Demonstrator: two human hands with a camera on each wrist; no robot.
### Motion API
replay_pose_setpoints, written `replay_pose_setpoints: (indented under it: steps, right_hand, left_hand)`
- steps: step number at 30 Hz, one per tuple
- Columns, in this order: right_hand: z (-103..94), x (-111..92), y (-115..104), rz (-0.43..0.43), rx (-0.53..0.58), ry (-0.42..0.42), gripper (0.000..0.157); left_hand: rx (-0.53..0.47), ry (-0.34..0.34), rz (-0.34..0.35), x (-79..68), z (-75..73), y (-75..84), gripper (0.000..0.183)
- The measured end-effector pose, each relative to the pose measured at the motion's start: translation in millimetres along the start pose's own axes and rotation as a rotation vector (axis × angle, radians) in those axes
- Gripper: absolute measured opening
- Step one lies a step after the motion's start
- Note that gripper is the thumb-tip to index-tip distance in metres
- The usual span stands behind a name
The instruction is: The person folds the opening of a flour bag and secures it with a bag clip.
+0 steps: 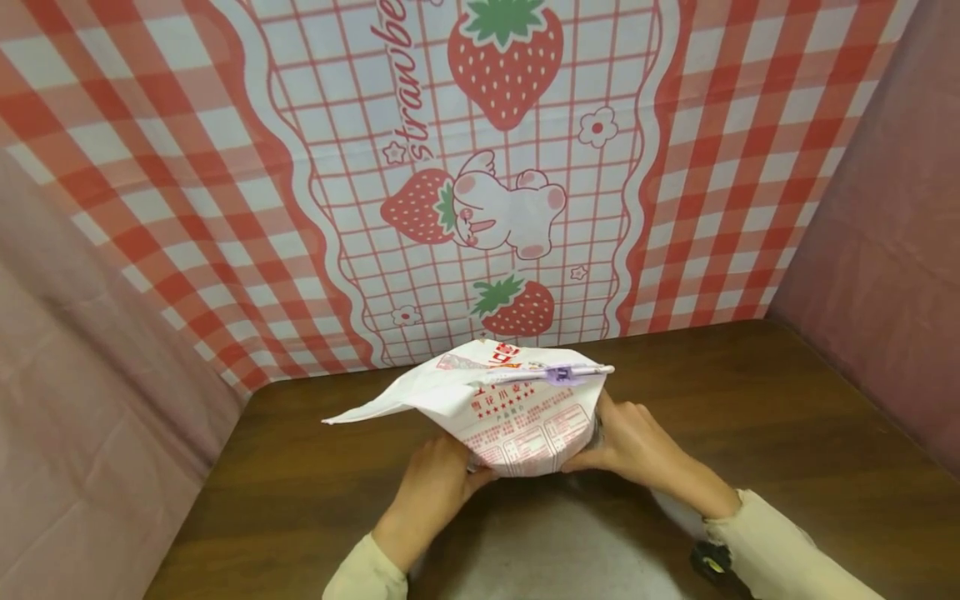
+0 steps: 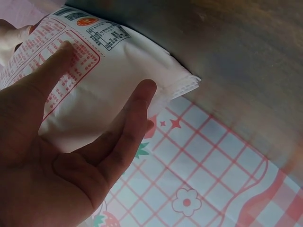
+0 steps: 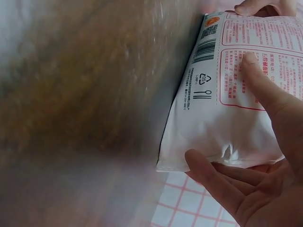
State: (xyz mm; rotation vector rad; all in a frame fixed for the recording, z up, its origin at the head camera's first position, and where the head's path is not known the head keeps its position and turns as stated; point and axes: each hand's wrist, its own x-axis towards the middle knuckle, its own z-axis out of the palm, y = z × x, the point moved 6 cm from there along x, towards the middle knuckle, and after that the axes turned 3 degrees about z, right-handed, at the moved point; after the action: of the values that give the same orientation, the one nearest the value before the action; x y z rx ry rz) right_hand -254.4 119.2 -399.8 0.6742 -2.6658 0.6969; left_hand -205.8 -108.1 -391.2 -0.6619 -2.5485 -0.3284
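A white flour bag (image 1: 525, 425) with red print stands on the table, its top folded over to the left. Across the top lies a thin white strip with a purple part (image 1: 561, 375), which looks like a sealing clip. My left hand (image 1: 435, 483) grips the bag's lower left side, thumb on the printed face. On the opposite side my right hand (image 1: 637, 442) holds it likewise. In the left wrist view, the left thumb (image 2: 59, 61) presses the bag (image 2: 118, 71). The right wrist view shows the right thumb (image 3: 260, 80) on the printed panel, with a barcode (image 3: 204, 49) nearby.
Under the bag is a dark brown wooden table (image 1: 300, 467). A red-and-white checked strawberry cloth (image 1: 750, 167) hangs behind it. Pink curtains (image 1: 75, 400) flank both sides. Near the right sleeve is a black wrist device (image 1: 711, 562).
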Motion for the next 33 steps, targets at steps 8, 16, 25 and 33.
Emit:
replay_pose_setpoints:
  steps: [8, 16, 25, 33]
  right_hand:
    - [2.7, 13.5, 7.6, -0.004, 0.014, -0.009, 0.116]
    - [7.2, 23.2, 15.9, 0.003, 0.016, -0.024, 0.119]
    - [10.9, 40.2, 22.9, 0.023, 0.046, -0.055, 0.115]
    - [14.3, 50.2, 30.3, 0.031, 0.047, -0.064, 0.119]
  left_hand:
    - [0.033, 0.066, 0.022, 5.6, 0.7, -2.8, 0.053]
    - [0.018, 0.037, -0.001, 13.9, 5.9, -8.8, 0.052]
    - [0.011, 0.028, -0.027, 26.0, 10.1, -17.8, 0.057]
    - [-0.014, -0.001, -0.059, 35.7, 17.9, -25.3, 0.055]
